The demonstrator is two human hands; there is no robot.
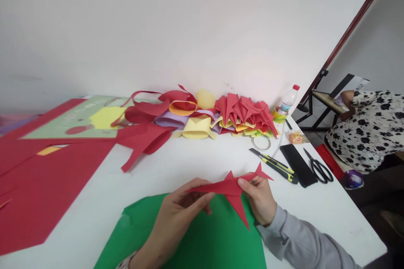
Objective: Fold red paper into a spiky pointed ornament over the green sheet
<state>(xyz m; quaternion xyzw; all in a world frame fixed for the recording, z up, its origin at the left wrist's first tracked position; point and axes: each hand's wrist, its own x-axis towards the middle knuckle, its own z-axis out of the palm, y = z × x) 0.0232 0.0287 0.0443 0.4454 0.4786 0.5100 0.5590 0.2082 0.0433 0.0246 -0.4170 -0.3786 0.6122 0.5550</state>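
Observation:
A folded red paper shape (pixel 225 187) with pointed, fin-like flaps is held up between both hands. My left hand (pixel 176 214) pinches its long tapered end between thumb and fingers. With the thumb on top, my right hand (pixel 260 195) grips the other half, near the small forked tip. One triangular flap hangs down between the hands. Beneath them lies a large green sheet (pixel 217 239) on the white table (pixel 151 176), partly covered by my hands.
At the back stand rolled paper shapes (pixel 197 128) and a pile of red folded paper pieces (pixel 244 111). On the right are a bottle (pixel 287 101), tape roll (pixel 261 142), utility knife (pixel 274 165), black phone-like slab (pixel 298 164) and scissors (pixel 318 168). Red sheets (pixel 63 185) spread left. Another person (pixel 369 130) sits beyond.

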